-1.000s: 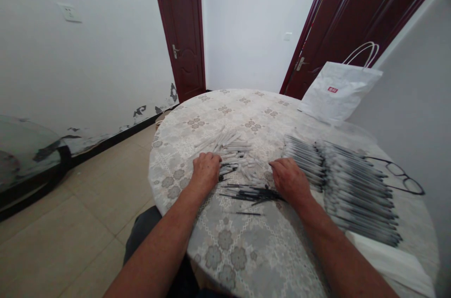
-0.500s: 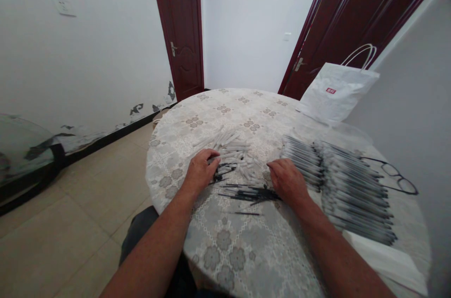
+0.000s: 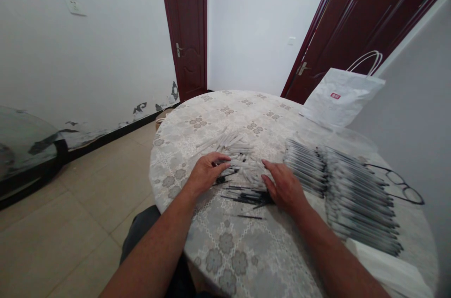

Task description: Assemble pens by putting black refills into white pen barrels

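My left hand lies palm down at the left edge of a heap of pale pen barrels, its fingers curled over one or two of them. My right hand rests on the table beside a small pile of thin black refills, fingers stretched toward the barrels. One loose refill lies nearer to me. Rows of assembled dark pens fill the table to the right of my right hand.
The round table has a floral lace cloth. A white paper bag stands at its far right edge, and eyeglasses lie by the wall. Two dark red doors are behind. Tiled floor lies to the left.
My left hand's fingers have reached right and curled onto the barrels. My right hand has slid left and a little toward me, next to the refills. The view has shifted slightly.
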`<control>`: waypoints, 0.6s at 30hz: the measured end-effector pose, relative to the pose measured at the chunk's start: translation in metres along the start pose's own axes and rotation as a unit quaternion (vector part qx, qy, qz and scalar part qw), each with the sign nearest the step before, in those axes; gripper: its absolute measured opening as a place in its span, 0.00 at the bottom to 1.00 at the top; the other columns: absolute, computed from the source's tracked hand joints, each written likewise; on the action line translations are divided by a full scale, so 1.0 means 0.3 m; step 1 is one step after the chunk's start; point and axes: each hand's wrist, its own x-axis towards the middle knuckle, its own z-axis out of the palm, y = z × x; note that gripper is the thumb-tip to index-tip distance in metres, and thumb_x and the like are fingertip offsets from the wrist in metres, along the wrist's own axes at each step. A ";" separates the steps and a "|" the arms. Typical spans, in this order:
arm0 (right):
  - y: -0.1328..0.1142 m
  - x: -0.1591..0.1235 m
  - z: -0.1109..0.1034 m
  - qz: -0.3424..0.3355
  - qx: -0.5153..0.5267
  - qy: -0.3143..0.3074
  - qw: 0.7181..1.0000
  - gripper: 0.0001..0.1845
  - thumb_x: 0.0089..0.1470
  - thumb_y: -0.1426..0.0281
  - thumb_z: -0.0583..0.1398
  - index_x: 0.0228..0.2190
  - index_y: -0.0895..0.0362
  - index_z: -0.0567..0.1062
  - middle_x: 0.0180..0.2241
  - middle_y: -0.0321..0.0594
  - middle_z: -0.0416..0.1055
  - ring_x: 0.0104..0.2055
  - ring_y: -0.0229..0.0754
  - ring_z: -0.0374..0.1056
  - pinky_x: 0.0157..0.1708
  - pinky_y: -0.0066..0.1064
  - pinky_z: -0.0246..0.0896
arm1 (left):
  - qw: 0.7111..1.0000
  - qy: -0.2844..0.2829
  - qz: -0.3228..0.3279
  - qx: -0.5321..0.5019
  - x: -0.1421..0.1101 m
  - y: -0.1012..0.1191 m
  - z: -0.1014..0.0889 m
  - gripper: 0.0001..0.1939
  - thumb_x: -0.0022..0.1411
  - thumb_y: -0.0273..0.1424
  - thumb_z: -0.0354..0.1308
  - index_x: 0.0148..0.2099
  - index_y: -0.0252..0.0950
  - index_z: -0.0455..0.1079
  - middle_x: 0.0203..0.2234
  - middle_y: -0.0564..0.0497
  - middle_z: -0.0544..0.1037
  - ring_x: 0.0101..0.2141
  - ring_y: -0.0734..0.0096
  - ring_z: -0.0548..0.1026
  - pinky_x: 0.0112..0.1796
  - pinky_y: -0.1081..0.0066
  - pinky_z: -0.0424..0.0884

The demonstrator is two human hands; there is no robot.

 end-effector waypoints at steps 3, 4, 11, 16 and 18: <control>-0.028 0.003 0.018 -0.045 0.022 -0.024 0.998 0.20 0.66 0.68 0.54 0.58 0.56 0.68 0.44 0.47 0.74 0.46 0.48 0.68 0.48 0.37 0.65 | 1.000 -0.005 0.008 -0.022 -0.003 0.008 0.005 0.12 0.58 0.37 0.63 0.41 0.38 0.81 0.34 0.49 0.82 0.35 0.66 0.77 0.39 0.68 0.72; -0.031 0.003 0.025 -0.051 0.022 -0.025 0.998 0.19 0.67 0.69 0.54 0.57 0.56 0.70 0.42 0.46 0.75 0.45 0.47 0.69 0.47 0.36 0.65 | 1.000 -0.007 0.010 -0.027 -0.004 0.010 0.006 0.11 0.57 0.37 0.64 0.41 0.38 0.81 0.34 0.49 0.82 0.35 0.65 0.77 0.40 0.67 0.72; 0.015 -0.008 0.035 -0.009 -0.030 -0.028 0.999 0.13 0.66 0.70 0.53 0.46 0.57 0.75 0.38 0.46 0.76 0.43 0.47 0.70 0.45 0.36 0.64 | 0.998 -0.018 0.013 0.064 -0.005 -0.028 0.010 0.12 0.60 0.34 0.62 0.45 0.39 0.80 0.37 0.48 0.83 0.39 0.61 0.78 0.45 0.61 0.73; 0.067 -0.021 0.026 0.028 -0.026 -0.005 0.999 0.13 0.66 0.69 0.53 0.45 0.58 0.75 0.39 0.47 0.77 0.43 0.47 0.70 0.45 0.36 0.65 | 0.969 -0.023 0.056 0.239 -0.005 -0.078 0.022 0.11 0.61 0.30 0.62 0.47 0.41 0.78 0.43 0.47 0.81 0.47 0.60 0.75 0.52 0.61 0.68; 0.072 -0.024 0.027 0.033 -0.009 0.007 0.999 0.13 0.66 0.68 0.53 0.45 0.58 0.75 0.40 0.47 0.77 0.42 0.47 0.71 0.45 0.36 0.65 | 0.960 -0.025 0.060 0.272 -0.005 -0.085 0.022 0.11 0.62 0.30 0.62 0.47 0.41 0.77 0.43 0.47 0.81 0.47 0.60 0.75 0.52 0.61 0.68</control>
